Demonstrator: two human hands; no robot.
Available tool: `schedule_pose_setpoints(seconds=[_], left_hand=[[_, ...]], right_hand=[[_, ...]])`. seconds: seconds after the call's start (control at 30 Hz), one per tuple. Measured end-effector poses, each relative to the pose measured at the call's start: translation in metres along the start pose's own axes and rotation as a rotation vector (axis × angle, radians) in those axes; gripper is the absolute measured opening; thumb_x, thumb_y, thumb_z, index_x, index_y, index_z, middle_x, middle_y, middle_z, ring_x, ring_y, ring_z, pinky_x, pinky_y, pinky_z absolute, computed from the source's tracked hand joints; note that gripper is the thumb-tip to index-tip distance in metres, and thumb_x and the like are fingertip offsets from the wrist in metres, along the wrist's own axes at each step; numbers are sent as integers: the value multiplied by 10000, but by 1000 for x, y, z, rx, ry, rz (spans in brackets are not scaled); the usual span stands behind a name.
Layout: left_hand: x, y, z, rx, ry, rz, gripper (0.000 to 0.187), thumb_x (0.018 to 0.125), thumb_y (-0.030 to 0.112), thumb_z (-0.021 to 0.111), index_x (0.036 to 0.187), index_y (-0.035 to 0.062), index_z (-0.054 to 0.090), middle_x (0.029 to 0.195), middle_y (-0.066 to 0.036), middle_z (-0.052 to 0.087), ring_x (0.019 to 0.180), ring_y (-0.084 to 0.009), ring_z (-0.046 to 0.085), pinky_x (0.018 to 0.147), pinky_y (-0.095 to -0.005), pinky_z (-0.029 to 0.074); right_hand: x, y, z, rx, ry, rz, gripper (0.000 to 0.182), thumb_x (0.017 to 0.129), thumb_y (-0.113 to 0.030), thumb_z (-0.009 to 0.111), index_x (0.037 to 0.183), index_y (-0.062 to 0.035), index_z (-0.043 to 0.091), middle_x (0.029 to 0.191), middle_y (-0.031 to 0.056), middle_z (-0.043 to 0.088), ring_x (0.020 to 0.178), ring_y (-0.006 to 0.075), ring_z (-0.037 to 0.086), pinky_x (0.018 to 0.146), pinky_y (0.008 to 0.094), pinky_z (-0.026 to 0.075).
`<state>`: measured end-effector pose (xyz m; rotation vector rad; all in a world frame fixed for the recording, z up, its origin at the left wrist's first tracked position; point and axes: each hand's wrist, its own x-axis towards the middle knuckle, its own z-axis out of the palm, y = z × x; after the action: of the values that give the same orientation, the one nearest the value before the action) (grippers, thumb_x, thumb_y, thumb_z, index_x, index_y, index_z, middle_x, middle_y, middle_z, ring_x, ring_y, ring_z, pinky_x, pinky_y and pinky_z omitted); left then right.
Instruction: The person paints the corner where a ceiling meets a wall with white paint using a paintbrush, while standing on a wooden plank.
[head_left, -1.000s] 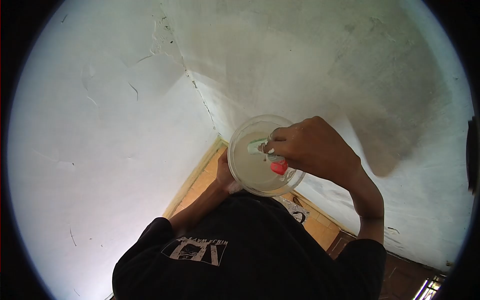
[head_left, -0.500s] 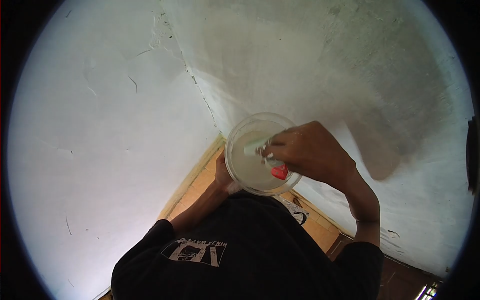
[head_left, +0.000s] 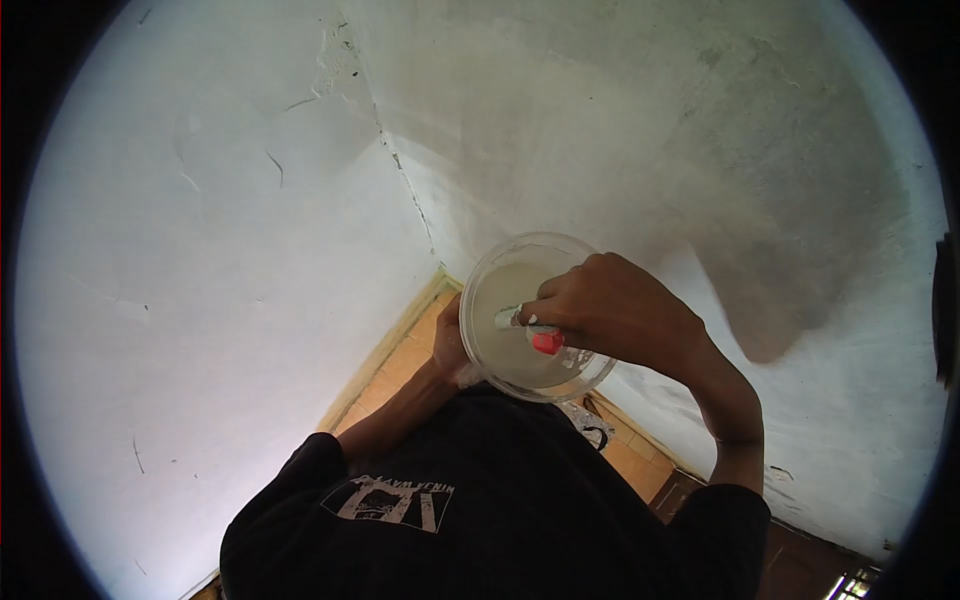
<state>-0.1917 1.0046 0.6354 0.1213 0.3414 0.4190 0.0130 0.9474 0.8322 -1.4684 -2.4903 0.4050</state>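
Note:
My left hand (head_left: 450,340) is closed round the left side of a round, see-through plastic tub (head_left: 482,375), with some fingers hidden behind it. Inside the tub is a pale, whitish mix (head_left: 500,350). Over the tub's opening, my right hand (head_left: 610,308) grips a small hand tool (head_left: 547,342), bent fingers wrapped about it. A red part of the tool shows below the fingers, and a pale end juts left over the mix. Whitish smears mark the fingertips. I cannot tell the tool's exact kind.
Two walls meet at a cracked corner ahead: a white left wall (head_left: 200,250) and a patchy grey-white right wall (head_left: 600,130). Orange floor tiles (head_left: 395,370) show below. A patterned item (head_left: 592,425) lies on the floor beyond my dark shirt (head_left: 560,500).
The tub has shifted slightly right and down in view. My right hand has turned over it, and the tool's red part has moved slightly left and up.

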Motion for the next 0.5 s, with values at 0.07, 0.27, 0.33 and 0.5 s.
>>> schedule_pose_setpoints(seconds=[0.07, 0.27, 0.33, 0.5], left_hand=[[-4, 5, 16, -43, -48, -19, 469, 1003, 310, 356, 1302, -9, 525, 1248, -179, 608, 1129, -304, 612, 978, -452, 514], [-5, 16, 11, -89, -245, -23, 485, 998, 322, 355, 1316, -3, 522, 1274, -182, 598, 1150, -313, 601, 996, -458, 497], [-4, 21, 15, -126, -217, -50, 488, 994, 322, 359, 1318, -4, 522, 1280, -185, 595, 1154, -314, 599, 998, -459, 495], [-3, 28, 18, 72, -133, -19, 496, 986, 326, 366, 1318, -7, 524, 1284, -193, 592, 1157, -325, 596, 1012, -466, 484]], right_hand=[[3, 2, -1, 43, 13, 14, 271, 791, -221, 709, 1054, -162, 731, 857, 18, 729, 732, 196, 707, 690, 335, 566], [6, 4, -5, 110, 7, 121, 268, 781, -223, 715, 1038, -149, 735, 876, 27, 735, 758, 205, 710, 712, 335, 554], [9, 6, -2, 117, 37, 102, 270, 775, -222, 718, 1035, -147, 734, 876, 27, 735, 748, 209, 707, 704, 338, 551], [24, 2, -18, 157, 5, 115, 272, 769, -236, 731, 1025, -142, 740, 843, 20, 733, 738, 208, 706, 687, 327, 550]])
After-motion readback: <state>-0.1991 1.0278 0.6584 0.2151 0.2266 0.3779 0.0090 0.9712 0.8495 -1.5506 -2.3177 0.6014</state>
